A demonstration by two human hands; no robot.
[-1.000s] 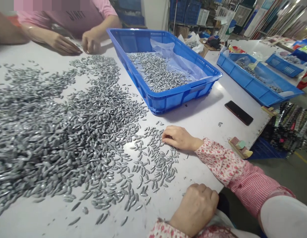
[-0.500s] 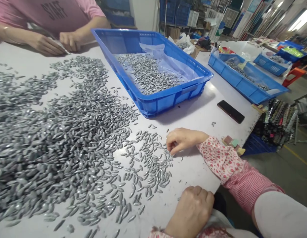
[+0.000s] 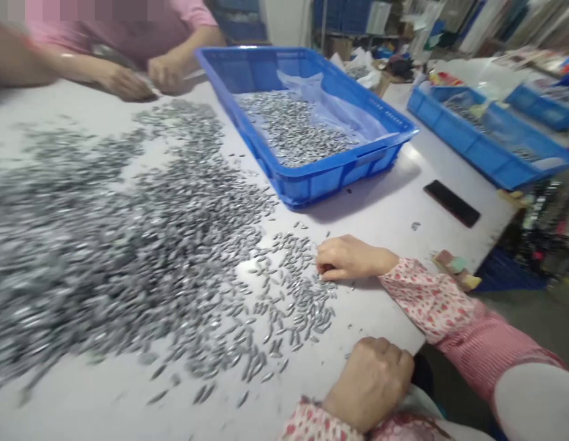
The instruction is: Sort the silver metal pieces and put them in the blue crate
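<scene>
A broad scatter of small silver seed-shaped pieces (image 3: 128, 245) covers the left half of the white table (image 3: 371, 312), blurred in this view. My right hand (image 3: 351, 258) lies at the edge of a thinner patch of these pieces (image 3: 293, 294), its curled fingertips touching them. Whether it holds any is hidden. My left hand (image 3: 369, 384) rests as a closed fist near the table's front edge, with nothing visible in it. Pink floral sleeves cover both wrists.
A blue plastic crate (image 3: 307, 187) lined with clear plastic holds more silver pieces. Beyond it are a black phone (image 3: 452, 203) and a second blue crate (image 3: 477, 144). A co-worker's hands (image 3: 125, 82) work at the far edge. Small pads (image 3: 456, 269) sit by the table's right edge.
My right hand has shifted slightly right, its fingers more curled among the pieces. The whole view has swung and blurred. My left hand stays a fist near the front edge.
</scene>
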